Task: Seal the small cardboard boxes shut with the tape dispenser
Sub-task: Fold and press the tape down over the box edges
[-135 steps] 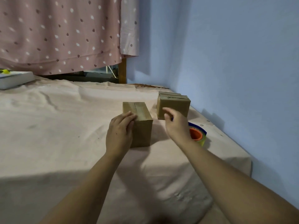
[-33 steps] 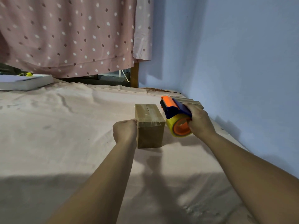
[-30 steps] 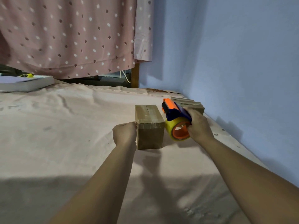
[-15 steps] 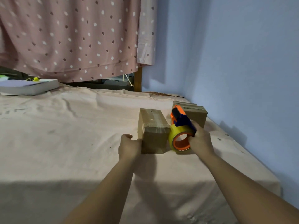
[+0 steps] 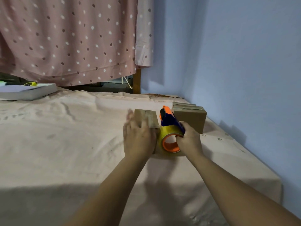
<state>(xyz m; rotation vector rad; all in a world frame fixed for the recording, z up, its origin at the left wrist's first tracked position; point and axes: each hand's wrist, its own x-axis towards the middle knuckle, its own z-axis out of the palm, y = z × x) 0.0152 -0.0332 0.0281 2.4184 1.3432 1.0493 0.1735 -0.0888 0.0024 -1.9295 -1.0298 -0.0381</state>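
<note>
A small cardboard box (image 5: 149, 117) stands on the cloth-covered surface, with clear tape across its top. My left hand (image 5: 138, 137) lies flat over the box's near top and front, fingers straight and blurred. My right hand (image 5: 189, 141) grips the tape dispenser (image 5: 169, 126), blue and orange with a yellowish tape roll on an orange core, held against the box's right side. Behind the dispenser stands a second cardboard box (image 5: 190, 119), with more boxes (image 5: 183, 105) lined up behind it along the wall.
A beige cloth (image 5: 65, 144) covers the surface, which ends at an edge on the right by the blue wall (image 5: 236, 62). A white flat box (image 5: 27, 91) lies far left. A dotted pink curtain (image 5: 73, 38) hangs at the back.
My left hand has gone from a fist at the box's near left side to lying flat over its top. The dispenser has come down lower beside the box.
</note>
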